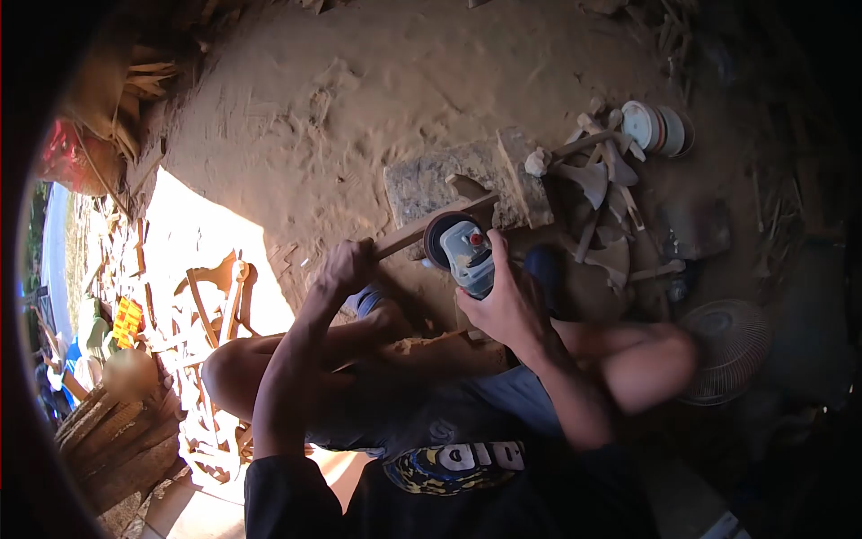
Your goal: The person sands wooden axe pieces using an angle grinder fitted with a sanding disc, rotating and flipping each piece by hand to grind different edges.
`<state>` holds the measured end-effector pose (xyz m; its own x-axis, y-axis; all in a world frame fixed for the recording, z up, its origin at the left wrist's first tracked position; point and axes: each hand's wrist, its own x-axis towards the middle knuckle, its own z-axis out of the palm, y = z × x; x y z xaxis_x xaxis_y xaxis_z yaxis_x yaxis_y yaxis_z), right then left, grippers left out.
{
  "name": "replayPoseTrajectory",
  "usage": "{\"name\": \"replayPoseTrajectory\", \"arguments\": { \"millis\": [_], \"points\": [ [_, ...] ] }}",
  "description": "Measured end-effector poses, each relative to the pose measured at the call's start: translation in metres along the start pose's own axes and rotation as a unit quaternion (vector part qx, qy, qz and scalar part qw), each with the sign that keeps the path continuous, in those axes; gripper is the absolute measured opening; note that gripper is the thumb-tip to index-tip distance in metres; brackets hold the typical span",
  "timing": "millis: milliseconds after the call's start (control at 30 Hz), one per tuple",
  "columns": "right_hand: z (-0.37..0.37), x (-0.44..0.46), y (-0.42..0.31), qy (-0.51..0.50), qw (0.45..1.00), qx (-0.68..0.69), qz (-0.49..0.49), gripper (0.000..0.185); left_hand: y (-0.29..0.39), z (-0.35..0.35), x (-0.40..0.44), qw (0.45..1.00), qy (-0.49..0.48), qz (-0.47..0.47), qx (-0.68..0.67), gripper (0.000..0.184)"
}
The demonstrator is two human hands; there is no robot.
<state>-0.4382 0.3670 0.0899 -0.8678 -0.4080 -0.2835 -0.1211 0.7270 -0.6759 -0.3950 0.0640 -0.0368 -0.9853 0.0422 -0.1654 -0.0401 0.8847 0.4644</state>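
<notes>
My left hand [348, 267] is closed round the near end of a long wooden piece [401, 239], which slants up to the right. The far end of the piece lies over a worn block [422, 184] on the ground. My right hand [505, 301] grips the body of a power sander [468, 256], its thumb and fingers wrapped round the grey housing. The sander's round dark disc [438, 241] lies against or just over the side of the wooden piece; the exact contact is hidden.
Carved wooden pieces [588, 180] lie in a heap to the right, by a whitish round container [642, 128]. A round wire fan cage [725, 350] stands beside my right knee. More wooden pieces [215, 305] and scraps lie in sunlight at the left.
</notes>
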Motion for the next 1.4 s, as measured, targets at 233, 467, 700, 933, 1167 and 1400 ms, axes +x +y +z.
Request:
{"name": "replayPoseTrajectory", "arguments": {
  "millis": [233,467,700,933,1167,1400],
  "points": [
    [0.013,0.001,0.008,0.012,1.000,0.014,-0.017,0.087,0.005,0.000,0.000,0.998,-0.039,-0.050,0.023,0.011],
    [0.013,0.002,0.004,-0.017,0.998,0.065,0.001,0.087,-0.004,0.012,0.001,0.999,-0.028,-0.012,0.015,0.010],
    [0.020,-0.004,0.026,0.066,0.997,0.041,-0.018,0.086,-0.011,0.017,0.000,1.000,-0.007,0.011,0.002,0.016],
    [0.018,0.000,0.034,0.071,0.996,0.044,-0.003,0.084,-0.027,0.030,-0.003,0.998,0.029,0.032,0.050,0.013],
    [-0.011,-0.004,0.017,-0.012,0.996,0.084,0.034,0.084,-0.015,0.020,0.002,0.999,-0.016,-0.005,0.029,0.012],
    [0.012,-0.006,0.046,0.098,0.993,0.056,0.016,0.086,-0.008,0.014,0.002,0.999,-0.027,-0.013,0.034,0.012]
  ]
}}
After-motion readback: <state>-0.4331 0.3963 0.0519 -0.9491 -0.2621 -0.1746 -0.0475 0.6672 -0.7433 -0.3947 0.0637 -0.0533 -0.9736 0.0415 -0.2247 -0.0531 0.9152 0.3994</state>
